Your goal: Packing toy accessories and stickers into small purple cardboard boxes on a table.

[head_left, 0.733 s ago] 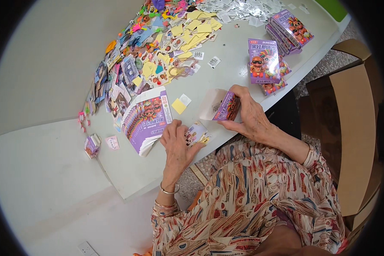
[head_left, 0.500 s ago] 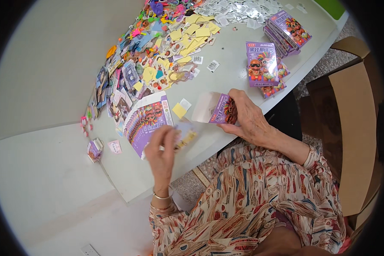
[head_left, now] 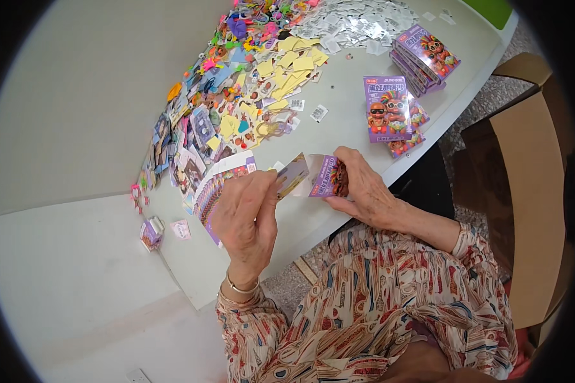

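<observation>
My right hand (head_left: 366,188) is closed around a small purple box (head_left: 329,177) printed with cartoon figures; its end facing left has a raised pale flap. Between the thumb and fingers of my left hand (head_left: 248,212) is a thin card (head_left: 294,174), held up at a slant. The card's tip is close to the box's open end; whether it enters the box I cannot tell. Partly behind my left hand lies a fanned stack of flat purple cartons (head_left: 214,191). A few small slips beside it are mostly covered by the hand.
Along the table's (head_left: 345,96) far left lies a heap of colourful trinkets (head_left: 236,38), cards (head_left: 191,169) and yellow slips (head_left: 294,67). White packets (head_left: 364,22) spread at the back. Filled-looking purple boxes (head_left: 390,108) are piled at right, near a cardboard carton (head_left: 524,210).
My left hand has moved right and up, bringing the card from above the table to the mouth of the box. My right hand with the box has shifted slightly.
</observation>
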A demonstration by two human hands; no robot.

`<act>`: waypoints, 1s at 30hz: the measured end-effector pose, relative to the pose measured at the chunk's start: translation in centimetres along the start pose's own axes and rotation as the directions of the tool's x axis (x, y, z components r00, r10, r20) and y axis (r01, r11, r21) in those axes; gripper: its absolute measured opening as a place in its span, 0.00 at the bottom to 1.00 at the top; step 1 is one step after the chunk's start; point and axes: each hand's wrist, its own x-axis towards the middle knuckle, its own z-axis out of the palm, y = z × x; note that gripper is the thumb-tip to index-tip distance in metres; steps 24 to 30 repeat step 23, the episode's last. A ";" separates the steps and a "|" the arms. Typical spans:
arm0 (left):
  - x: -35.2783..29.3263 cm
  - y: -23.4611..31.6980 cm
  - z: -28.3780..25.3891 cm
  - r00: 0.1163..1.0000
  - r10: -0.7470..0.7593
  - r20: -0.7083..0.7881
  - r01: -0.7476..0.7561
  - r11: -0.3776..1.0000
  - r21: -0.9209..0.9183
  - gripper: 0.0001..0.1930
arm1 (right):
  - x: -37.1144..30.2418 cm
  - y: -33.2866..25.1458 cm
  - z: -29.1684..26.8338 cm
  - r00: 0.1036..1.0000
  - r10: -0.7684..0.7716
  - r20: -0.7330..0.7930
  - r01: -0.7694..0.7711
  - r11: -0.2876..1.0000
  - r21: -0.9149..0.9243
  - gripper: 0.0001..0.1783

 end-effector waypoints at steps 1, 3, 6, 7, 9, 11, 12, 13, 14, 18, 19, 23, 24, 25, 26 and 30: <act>0.1 -0.1 0.1 0.998 0.026 0.053 -0.028 0.999 0.032 0.13 | 0.0 0.2 0.3 0.999 0.031 0.029 -0.033 0.997 0.074 0.45; 0.3 -0.3 0.7 0.983 0.052 0.174 -0.062 0.997 0.054 0.13 | 0.0 0.5 1.1 0.998 -0.043 -0.046 0.046 0.997 0.057 0.46; 1.9 1.0 1.6 0.946 0.040 0.322 -0.062 0.996 0.059 0.13 | 0.2 0.5 1.4 0.984 -0.114 -0.134 0.120 0.992 0.042 0.46; 2.3 1.4 1.6 0.936 0.010 0.352 -0.026 0.999 0.040 0.13 | 0.2 0.5 1.4 0.983 -0.107 -0.151 0.115 0.992 0.045 0.45; 2.4 1.3 1.9 0.960 -0.026 0.277 0.025 1.000 0.009 0.12 | -0.1 0.6 1.1 0.987 -0.078 -0.137 0.077 0.997 -0.013 0.46; 2.2 1.2 1.8 0.976 -0.071 0.205 0.078 0.997 -0.024 0.12 | -0.5 0.7 0.9 0.991 -0.046 -0.122 0.038 0.997 -0.067 0.46; 1.9 1.2 1.5 0.964 -0.124 0.237 0.127 0.992 0.000 0.12 | -0.7 0.6 0.7 0.995 -0.005 -0.098 -0.002 0.998 -0.070 0.46; 1.7 1.2 1.4 0.947 -0.177 0.268 0.176 0.984 0.025 0.12 | -0.9 0.7 0.7 0.997 0.037 -0.072 -0.043 0.996 -0.073 0.46; 1.3 1.3 1.4 0.946 -0.177 0.272 0.177 0.984 0.026 0.12 | -0.9 0.7 0.6 0.996 0.042 -0.073 -0.047 0.996 -0.071 0.46; 0.5 2.1 2.1 0.982 -0.021 0.187 0.008 0.997 0.071 0.14 | -0.8 0.8 0.5 0.990 -0.038 -0.135 0.032 0.998 -0.049 0.44; 0.5 2.6 2.3 0.983 0.046 0.177 -0.068 0.990 0.124 0.14 | -0.8 0.7 0.5 0.988 -0.044 -0.147 0.037 0.998 -0.051 0.44; 1.3 3.8 3.3 0.899 0.107 0.425 -0.239 0.933 0.270 0.12 | -0.8 0.7 0.6 0.988 -0.057 -0.146 0.044 0.995 -0.086 0.46; 1.3 3.8 3.3 0.899 0.107 0.425 -0.239 0.933 0.270 0.12 | -0.8 0.7 0.6 0.988 -0.057 -0.146 0.044 0.995 -0.086 0.46; 1.3 3.8 3.3 0.899 0.107 0.425 -0.239 0.933 0.270 0.12 | -0.8 0.7 0.6 0.988 -0.057 -0.146 0.044 0.995 -0.086 0.46; 1.3 3.8 3.3 0.899 0.107 0.425 -0.239 0.933 0.270 0.12 | -0.8 0.7 0.6 0.988 -0.057 -0.146 0.044 0.995 -0.086 0.46; 1.3 3.8 3.3 0.899 0.107 0.425 -0.239 0.933 0.270 0.12 | -0.8 0.7 0.6 0.988 -0.057 -0.146 0.044 0.995 -0.086 0.46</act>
